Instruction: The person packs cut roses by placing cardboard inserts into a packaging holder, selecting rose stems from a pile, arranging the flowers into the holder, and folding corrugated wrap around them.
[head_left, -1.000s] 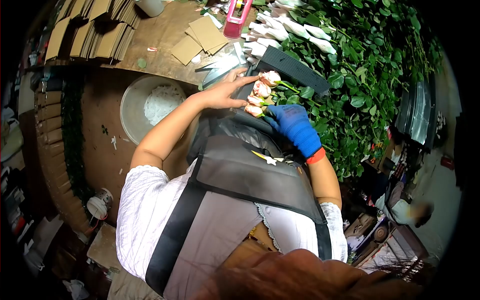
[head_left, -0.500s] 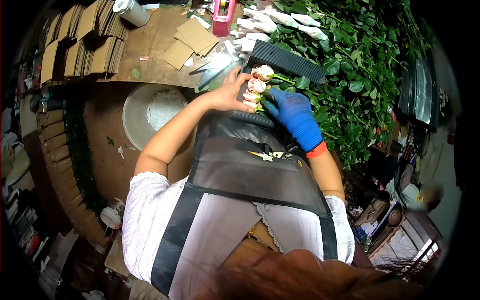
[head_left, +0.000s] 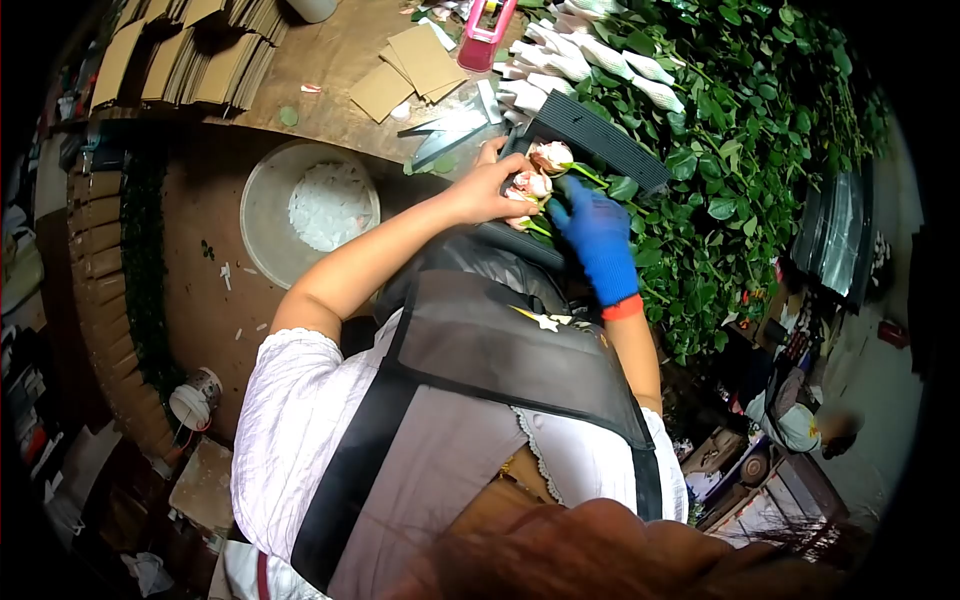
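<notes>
Pale pink roses (head_left: 538, 184) lie in a row in a black ribbed tray (head_left: 598, 140), their green stems pointing right. My bare left hand (head_left: 488, 190) reaches in from the left, its thumb and fingers curled around the rose heads in the middle and partly hiding them. In a blue knitted glove, my right hand (head_left: 596, 235) is just right of the blooms, near the stems. Its thumb and fingers are apart, and I see nothing between them. A dark apron (head_left: 500, 320) covers my front below the tray.
Leafy rose stems (head_left: 730, 150) are heaped on the right. Roses in white mesh sleeves (head_left: 600, 55) lie behind the tray. Cardboard pieces (head_left: 415, 65), a pink tape dispenser (head_left: 487, 35) and stacked cardboard (head_left: 220, 70) are on the table. A pale tub (head_left: 258, 235) stands below its edge.
The view has shifted, so the table and tray appear farther right. My left fingers have drawn in over the middle blooms. My gloved right hand has moved slightly away from the stems, fingers spreading.
</notes>
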